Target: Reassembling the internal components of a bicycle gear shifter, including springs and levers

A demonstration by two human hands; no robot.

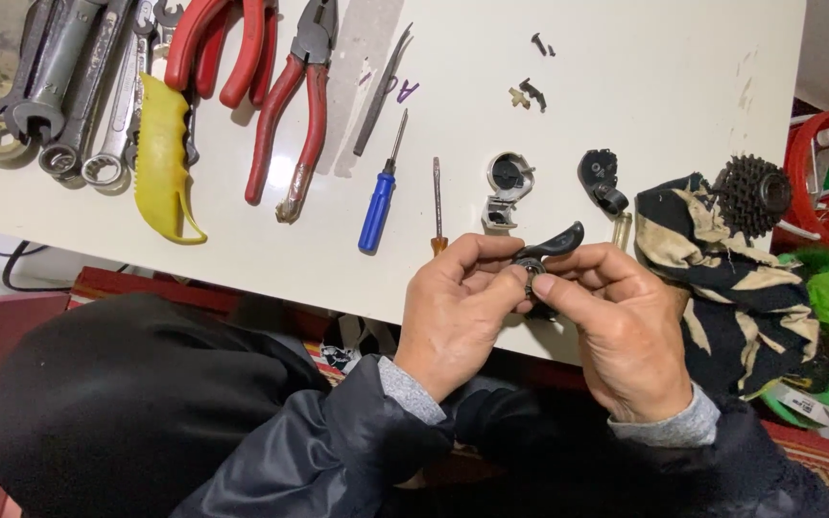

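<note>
Black lever part [547, 246], seemingly pinched between left hand [458, 312], right hand [626, 326].

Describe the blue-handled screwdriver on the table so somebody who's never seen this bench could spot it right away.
On the white table, look right of the red-handled pliers and above the person's left hand. The blue-handled screwdriver lies there, its thin shaft pointing away from the person. The thinner screwdriver beside it has only a small orange tip showing, so the stubby bright blue handle sets it apart.

My left hand [458, 312] and right hand [626, 331] meet in front of me — fingertips pinched together, backs up, wrists in grey cuffs and dark sleeves.
</note>
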